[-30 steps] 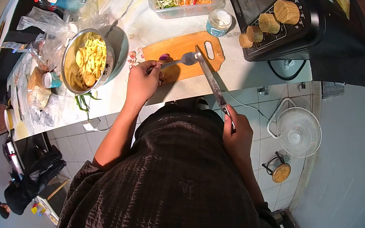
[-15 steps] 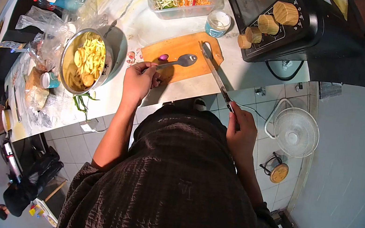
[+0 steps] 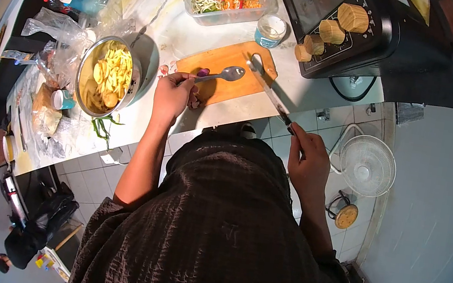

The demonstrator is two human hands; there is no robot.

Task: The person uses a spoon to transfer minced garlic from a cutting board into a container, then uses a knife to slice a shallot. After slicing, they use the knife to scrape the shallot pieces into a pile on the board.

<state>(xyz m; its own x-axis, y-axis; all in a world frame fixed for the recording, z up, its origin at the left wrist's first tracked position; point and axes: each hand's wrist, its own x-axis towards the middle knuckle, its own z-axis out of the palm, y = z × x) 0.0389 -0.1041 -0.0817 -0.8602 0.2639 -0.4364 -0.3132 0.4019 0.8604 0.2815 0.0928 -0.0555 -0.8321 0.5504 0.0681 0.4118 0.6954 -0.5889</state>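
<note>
Tabletop (image 3: 186, 36) first since it's the biggest thing here: pale with marble-type veining, running at a slant in front of the person. Big black oven (image 3: 370, 43) with chunky wooden knobs (image 3: 353, 18) sits on the right side. Clear plastic container (image 3: 201, 17) at the back has bean sprouts and some red and orange bits in it. Wooden cutting board (image 3: 233, 90) is nearer the person, between the oven and a steel bowl (image 3: 81, 76) of yellow cut pieces (image 3: 112, 74).

Now the hands. Right hand (image 3: 311, 159) is gripping a knife (image 3: 271, 96) by its handle, blade reaching over the board's right end, tip near the cutout. Can't tell if the blade actually touches the wood. Left hand (image 3: 173, 97) has a spoon (image 3: 232, 73) pinched by the handle, bowl end over the board.

Smaller stuff: open jar (image 3: 270, 31) just beside the container, green chillies (image 3: 101, 127) near the steel bowl, and a little purple piece (image 3: 203, 72) on the board, right near the spoon handle.
</note>
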